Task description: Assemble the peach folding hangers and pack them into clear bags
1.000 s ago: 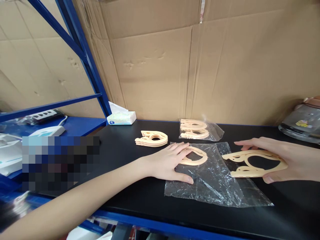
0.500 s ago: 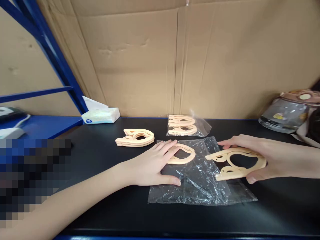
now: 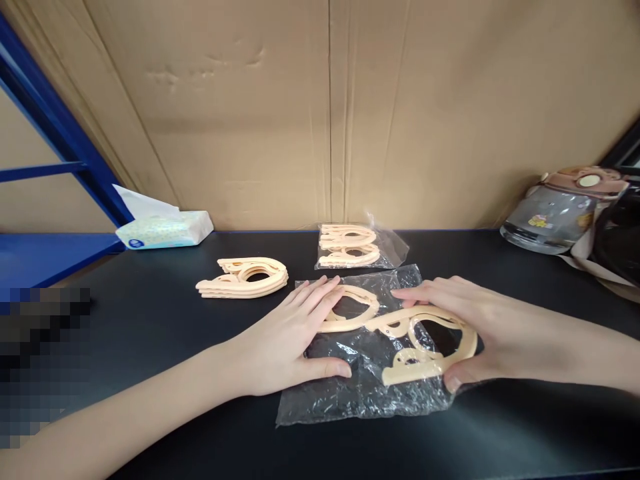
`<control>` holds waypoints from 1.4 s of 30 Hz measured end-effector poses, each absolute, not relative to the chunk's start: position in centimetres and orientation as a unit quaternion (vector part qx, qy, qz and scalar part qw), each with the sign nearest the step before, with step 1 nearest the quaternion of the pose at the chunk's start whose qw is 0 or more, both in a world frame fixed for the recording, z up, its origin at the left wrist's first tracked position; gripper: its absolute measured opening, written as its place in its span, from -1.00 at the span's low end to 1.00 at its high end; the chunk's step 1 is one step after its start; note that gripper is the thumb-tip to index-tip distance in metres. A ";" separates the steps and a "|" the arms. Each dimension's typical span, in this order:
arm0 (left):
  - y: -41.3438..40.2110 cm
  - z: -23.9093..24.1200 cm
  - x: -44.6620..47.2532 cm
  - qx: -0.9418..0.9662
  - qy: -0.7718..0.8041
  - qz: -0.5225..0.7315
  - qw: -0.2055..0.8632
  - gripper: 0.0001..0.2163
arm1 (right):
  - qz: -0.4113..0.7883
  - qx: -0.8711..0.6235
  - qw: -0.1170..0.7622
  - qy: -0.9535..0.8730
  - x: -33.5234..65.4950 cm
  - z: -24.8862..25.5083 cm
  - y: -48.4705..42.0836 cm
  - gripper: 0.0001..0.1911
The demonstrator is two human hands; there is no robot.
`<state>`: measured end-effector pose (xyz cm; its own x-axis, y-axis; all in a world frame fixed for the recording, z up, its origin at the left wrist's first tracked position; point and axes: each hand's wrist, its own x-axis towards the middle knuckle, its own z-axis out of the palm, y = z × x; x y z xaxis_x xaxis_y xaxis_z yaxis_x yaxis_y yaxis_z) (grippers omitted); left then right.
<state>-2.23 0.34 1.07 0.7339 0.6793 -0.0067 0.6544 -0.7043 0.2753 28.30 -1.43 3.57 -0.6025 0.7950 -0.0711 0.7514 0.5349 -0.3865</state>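
My left hand [image 3: 295,333] lies flat and open on a clear plastic bag [image 3: 350,393], its fingers resting on a peach plastic hanger piece [image 3: 357,303] that lies on the bag. My right hand [image 3: 475,327] grips a second peach hanger piece [image 3: 425,350] between thumb and fingers, holding it low over the bag's right half so that its left tip meets the first piece. A loose stack of the same peach pieces [image 3: 245,277] lies to the left. A filled bag of pieces [image 3: 353,245] lies behind.
All of this sits on a black tabletop [image 3: 150,333] backed by a cardboard wall [image 3: 320,113]. A tissue pack [image 3: 163,229] lies at the back left beside a blue shelf frame [image 3: 45,113]. A clear water jug [image 3: 560,213] stands at the back right.
My right hand has carried its hanger piece leftward onto the bag, up against the piece under my left hand. The camera has turned right; my left hand stays put.
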 end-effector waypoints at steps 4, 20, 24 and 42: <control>0.5 0.9 -2.9 0.925 0.345 0.061 0.148 -0.29 | 0.220 -0.412 0.048 -0.883 27.5 3.3 -1.3 -0.09; 1.7 1.7 -4.0 0.939 0.312 0.063 0.132 -0.55 | 0.272 -0.407 0.055 -0.870 27.8 3.0 -1.1 -0.07; 1.5 2.3 -3.9 0.946 0.298 0.079 0.100 -0.61 | 0.273 -0.399 0.065 -0.873 27.4 2.6 -1.0 -0.03; 0.3 2.3 -3.0 0.908 0.348 -0.035 0.229 0.05 | 0.327 -0.386 0.101 -0.857 26.5 1.1 -1.0 -0.09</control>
